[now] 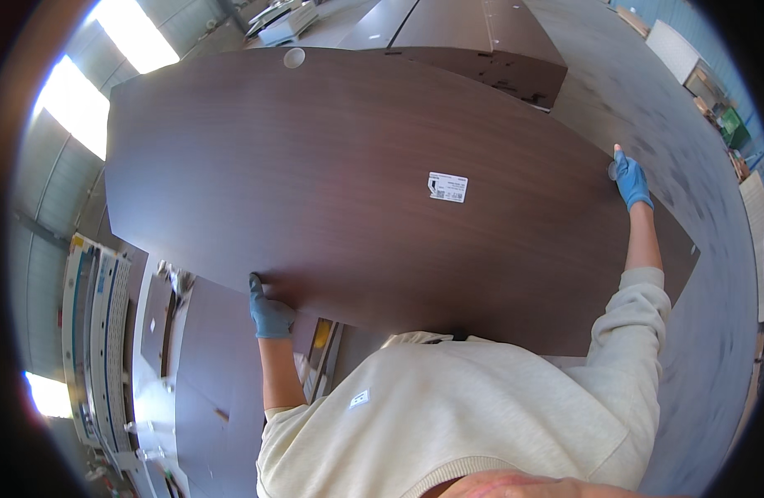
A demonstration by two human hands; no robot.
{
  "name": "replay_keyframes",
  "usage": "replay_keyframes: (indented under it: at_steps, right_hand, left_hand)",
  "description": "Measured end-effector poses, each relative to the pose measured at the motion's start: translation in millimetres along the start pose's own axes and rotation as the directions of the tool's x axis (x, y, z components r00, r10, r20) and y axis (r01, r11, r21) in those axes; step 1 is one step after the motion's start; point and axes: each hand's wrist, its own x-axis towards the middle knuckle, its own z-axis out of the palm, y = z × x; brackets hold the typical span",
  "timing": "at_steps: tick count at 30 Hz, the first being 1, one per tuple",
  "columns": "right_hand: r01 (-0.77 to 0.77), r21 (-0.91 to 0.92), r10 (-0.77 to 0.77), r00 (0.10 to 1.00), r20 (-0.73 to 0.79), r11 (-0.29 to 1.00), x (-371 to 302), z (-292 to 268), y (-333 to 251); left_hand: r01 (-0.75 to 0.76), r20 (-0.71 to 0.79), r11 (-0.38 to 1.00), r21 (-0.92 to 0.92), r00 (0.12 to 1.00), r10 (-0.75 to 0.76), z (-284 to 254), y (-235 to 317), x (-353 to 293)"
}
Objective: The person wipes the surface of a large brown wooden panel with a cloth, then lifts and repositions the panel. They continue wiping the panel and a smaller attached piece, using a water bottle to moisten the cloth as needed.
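Observation:
A large dark brown wood-grain panel [332, 183] spans the space in front of my body, its near edge close to my waist. My left hand [272, 314], in a blue glove with dark fingertips, is closed on the near edge left of me, thumb on top and the other fingers hidden beneath. Out to the right, my right hand [632, 184], also blue-gloved, grips the far right edge beside a small round hole. A white printed label [448, 187] sticks to the panel's face, right of centre. Another round hole [294, 57] lies near the far edge.
Beyond the panel stands a stack of similar brown boards [457, 33]. A long white machine [96, 340] runs along the left, with another brown board [216, 382] lying beside it. Grey floor [705, 332] stretches along the right, with boards and a green bin [734, 127] by the wall.

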Motion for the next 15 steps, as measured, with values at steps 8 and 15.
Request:
replay_keyframes:
  at_steps: [8,15]
  right_hand:
    - [-0.190,0.019,0.191,0.980,-0.056,0.982,-94,-10,37]
    - [-0.226,0.081,0.239,0.937,-0.255,0.971,-130,60,58]
  left_hand:
    - [0.118,0.202,0.993,0.005,0.972,-0.116,27,26,77]
    - [0.229,0.484,0.970,0.082,0.841,-0.240,61,-7,204]
